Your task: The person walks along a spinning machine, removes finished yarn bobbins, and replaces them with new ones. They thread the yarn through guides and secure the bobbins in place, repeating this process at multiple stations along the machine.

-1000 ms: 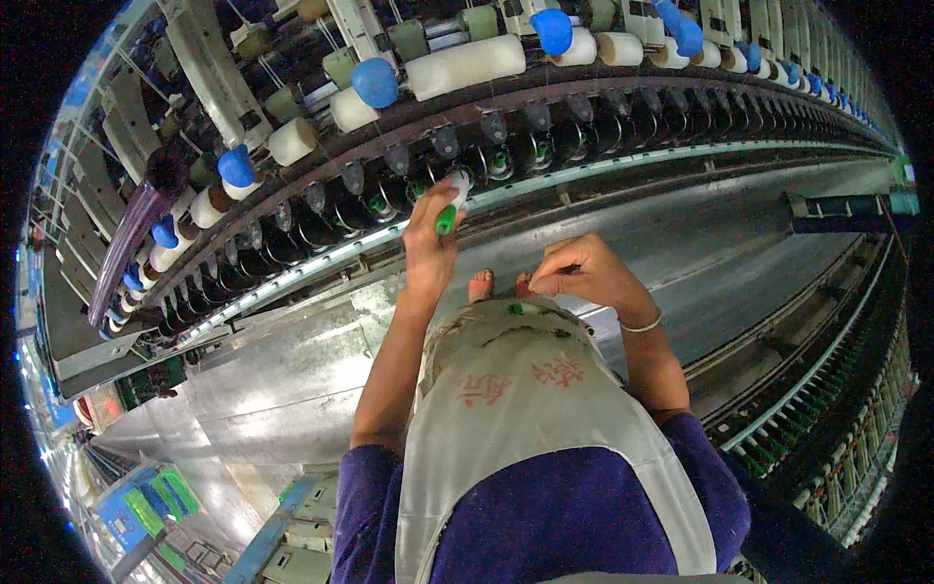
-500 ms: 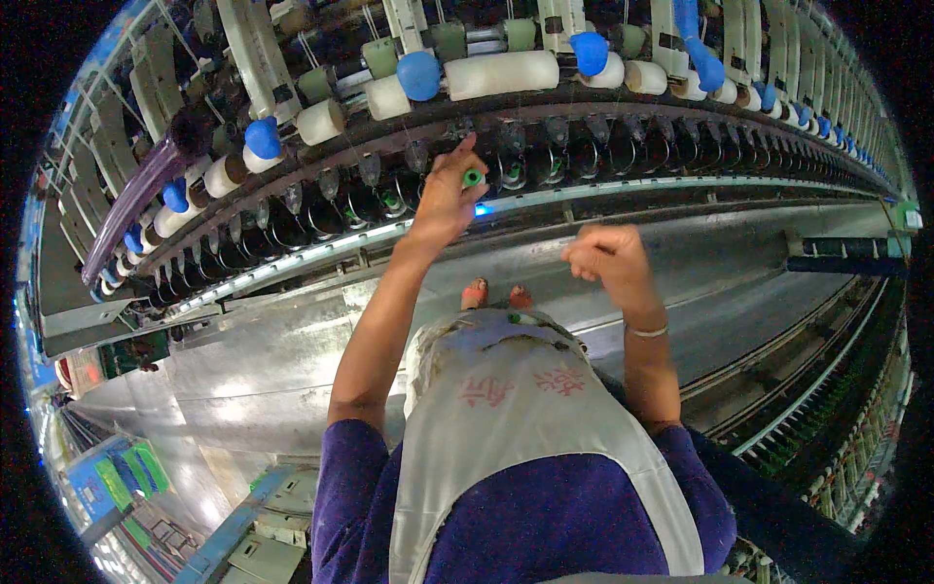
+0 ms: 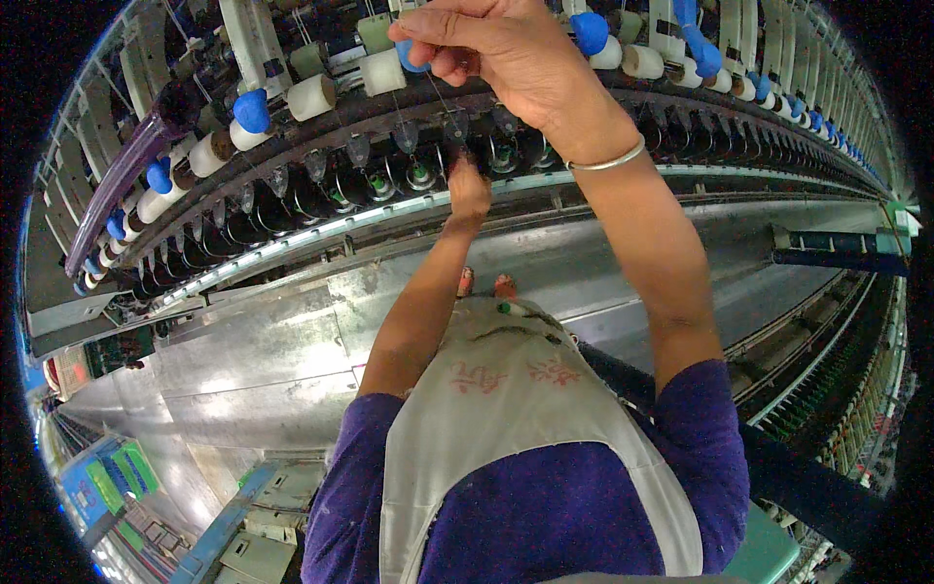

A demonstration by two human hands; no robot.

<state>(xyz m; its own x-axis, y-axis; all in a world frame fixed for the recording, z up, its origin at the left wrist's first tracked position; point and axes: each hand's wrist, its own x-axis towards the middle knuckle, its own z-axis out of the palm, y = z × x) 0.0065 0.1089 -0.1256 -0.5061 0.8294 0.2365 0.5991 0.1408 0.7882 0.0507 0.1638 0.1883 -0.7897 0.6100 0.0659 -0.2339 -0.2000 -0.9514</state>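
Person at a long textile spinning frame, both hands raised to the spindle row.

Right hand (image 3: 506, 54), wrist bearing a thin silver bangle (image 3: 608, 161), held high with fingertips pinched on a fine pale thread (image 3: 440, 92) running down toward the dark spindle row (image 3: 389, 180). Left hand (image 3: 469, 190) reaching lower, at the spindles beside the pale green metal rail (image 3: 321, 229). Above: cream roving bobbins (image 3: 311, 95) with blue plastic caps (image 3: 251, 110). Person wears a purple short-sleeved shirt (image 3: 545, 516) under a grey cloth apron (image 3: 506, 389). Grey floor (image 3: 253, 360) below.
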